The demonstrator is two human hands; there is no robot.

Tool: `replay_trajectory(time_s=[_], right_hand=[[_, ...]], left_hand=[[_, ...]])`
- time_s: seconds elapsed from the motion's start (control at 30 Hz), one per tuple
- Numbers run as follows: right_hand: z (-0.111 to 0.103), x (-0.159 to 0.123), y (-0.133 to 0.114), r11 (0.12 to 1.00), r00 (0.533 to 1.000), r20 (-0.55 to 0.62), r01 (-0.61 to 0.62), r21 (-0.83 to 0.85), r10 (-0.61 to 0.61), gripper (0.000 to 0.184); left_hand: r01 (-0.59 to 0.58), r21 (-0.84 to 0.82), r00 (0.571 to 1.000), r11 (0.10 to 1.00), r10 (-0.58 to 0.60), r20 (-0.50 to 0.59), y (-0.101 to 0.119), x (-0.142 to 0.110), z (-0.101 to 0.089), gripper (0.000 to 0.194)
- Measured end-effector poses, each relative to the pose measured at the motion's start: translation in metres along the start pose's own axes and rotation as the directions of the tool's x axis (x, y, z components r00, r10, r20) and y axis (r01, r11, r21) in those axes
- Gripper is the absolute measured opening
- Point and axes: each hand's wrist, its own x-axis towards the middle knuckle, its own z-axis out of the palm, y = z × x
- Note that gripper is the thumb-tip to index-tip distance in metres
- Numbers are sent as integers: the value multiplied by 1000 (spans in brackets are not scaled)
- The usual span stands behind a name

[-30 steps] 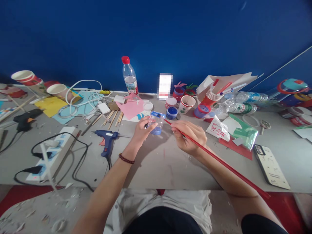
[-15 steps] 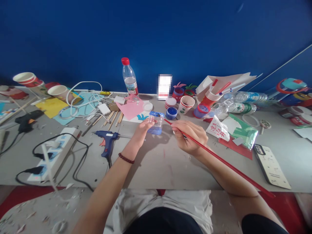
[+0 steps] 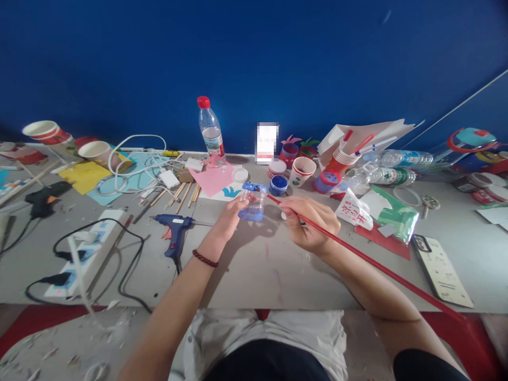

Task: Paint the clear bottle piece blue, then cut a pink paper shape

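My left hand is closed around the left side of a clear plastic cup, which looks like a cut-off bottle piece with blue paint along its rim and base. In my right hand is a long red paintbrush, gripped like a pen. Its bristle end reaches the cup's painted rim, and the handle runs back over my right forearm. Just beyond the cup stands an open jar of blue paint. A paper cup is to the right of that jar.
At left lie a blue hot glue gun and a power strip with loose cords. A water bottle with a red cap stands at the back. On the right are a phone, green wrapping and plastic bottles.
The cup has turned slightly in my left hand, and its rim shows more. The brush handle's far end has swung a little to the right. Both hands keep their grips.
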Motion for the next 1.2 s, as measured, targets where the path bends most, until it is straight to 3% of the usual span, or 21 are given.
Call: replay_trajectory(time_s=[0.3,0.47,0.7,0.8,0.87,0.97,1.1,1.2], right_hand=[[-3,0,2,1000,1000,-16,5,-3,-5,14],[-6,6,3,999,1000,-1,19,-37,-19,16],[-8,11,9,999,999,-38,29,-46,-31,17],[-6,7,13,994,993,-63,-94,47,97,16],[-3,5,16,944,956,1,-289,163,292,15],[4,0,22,774,840,219,-542,327,496,11],[17,-8,31,622,743,462,-663,415,484,37],[25,-13,32,582,700,517,-706,403,492,43]], left_hand=[[-4,-92,998,996,10,66,3,-2,-1,46],[-19,-142,999,990,25,45,2,0,-3,48],[-29,-133,996,991,39,74,2,-2,-2,54],[-45,-115,994,992,56,97,3,-4,-1,53],[-63,-107,991,992,75,109,3,-4,-1,49],[-65,-121,989,991,80,124,4,-4,0,45],[-31,-146,991,989,49,125,4,-7,1,56],[-20,-158,987,987,44,152,3,-9,3,60]])
